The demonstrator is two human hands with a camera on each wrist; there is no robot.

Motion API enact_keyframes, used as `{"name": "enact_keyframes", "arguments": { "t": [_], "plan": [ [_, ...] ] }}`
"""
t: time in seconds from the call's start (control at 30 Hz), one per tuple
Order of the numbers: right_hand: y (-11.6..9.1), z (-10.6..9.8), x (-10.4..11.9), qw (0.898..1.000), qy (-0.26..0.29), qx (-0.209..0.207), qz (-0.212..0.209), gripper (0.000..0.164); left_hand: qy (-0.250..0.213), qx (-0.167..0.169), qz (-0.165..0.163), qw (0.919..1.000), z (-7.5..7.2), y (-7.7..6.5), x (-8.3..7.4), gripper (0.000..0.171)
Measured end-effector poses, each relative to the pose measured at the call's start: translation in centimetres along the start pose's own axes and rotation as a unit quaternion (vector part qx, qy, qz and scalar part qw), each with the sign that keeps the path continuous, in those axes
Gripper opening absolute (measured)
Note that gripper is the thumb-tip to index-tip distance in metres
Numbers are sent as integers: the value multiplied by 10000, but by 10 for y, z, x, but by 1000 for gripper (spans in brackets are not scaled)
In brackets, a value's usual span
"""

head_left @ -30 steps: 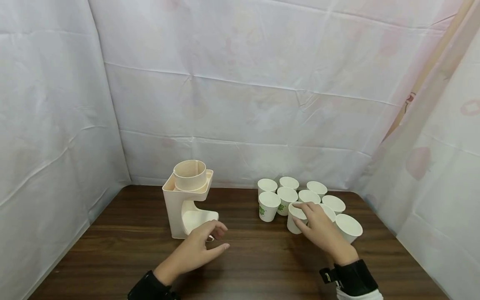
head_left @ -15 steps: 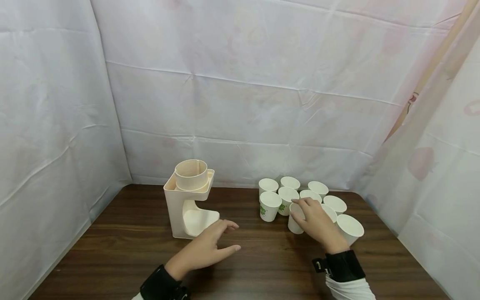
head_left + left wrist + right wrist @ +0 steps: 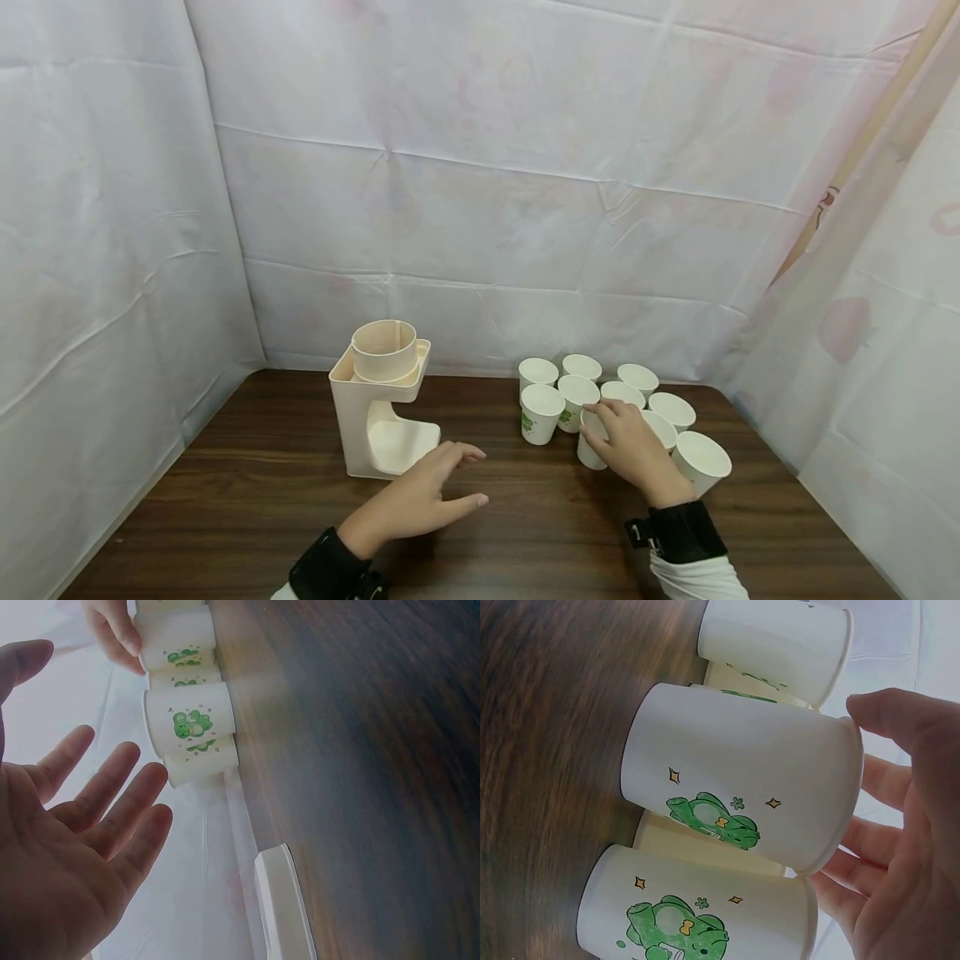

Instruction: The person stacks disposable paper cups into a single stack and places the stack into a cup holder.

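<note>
In the head view my right hand (image 3: 633, 442) is over the front of a group of white paper cups, its thumb and fingers around the rim of one paper cup (image 3: 590, 452). The right wrist view shows this paper cup (image 3: 780, 761) with a green cartoon animal on its side, the thumb at its rim and the fingers behind. My left hand (image 3: 416, 496) hovers over the table with fingers spread and nothing in it. Just beyond it stands a cream plastic stand (image 3: 351, 425) with a round cylinder (image 3: 384, 367) on top.
Several more upright paper cups (image 3: 542, 412) stand close together behind and beside the right hand, with one large-looking cup (image 3: 702, 460) at the near right. The dark wooden table (image 3: 240, 500) is bordered by white cloth (image 3: 480, 208) at the back and sides.
My left hand has moved right, away from the cream stand. My right hand has come slightly left and closed in on the cup's rim, then stayed nearly still.
</note>
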State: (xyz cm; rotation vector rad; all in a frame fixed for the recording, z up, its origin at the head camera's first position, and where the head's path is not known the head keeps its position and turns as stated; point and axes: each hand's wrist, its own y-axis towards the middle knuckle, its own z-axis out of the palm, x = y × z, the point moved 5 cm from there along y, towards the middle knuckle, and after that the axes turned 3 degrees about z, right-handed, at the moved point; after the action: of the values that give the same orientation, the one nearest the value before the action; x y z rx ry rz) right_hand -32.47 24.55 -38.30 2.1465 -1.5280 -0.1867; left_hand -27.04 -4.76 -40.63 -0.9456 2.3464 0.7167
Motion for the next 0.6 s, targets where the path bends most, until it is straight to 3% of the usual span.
{"name": "enact_keyframes", "arguments": {
  "t": [0.3,0.6],
  "plan": [
    [-1,2,0,9999,-63,116,59,35,96,81,-45,9999,3,1,3,56],
    [-2,-4,7,9997,56,185,-126,34,283,-65,142,9995,7,12,0,58]
  ]
}}
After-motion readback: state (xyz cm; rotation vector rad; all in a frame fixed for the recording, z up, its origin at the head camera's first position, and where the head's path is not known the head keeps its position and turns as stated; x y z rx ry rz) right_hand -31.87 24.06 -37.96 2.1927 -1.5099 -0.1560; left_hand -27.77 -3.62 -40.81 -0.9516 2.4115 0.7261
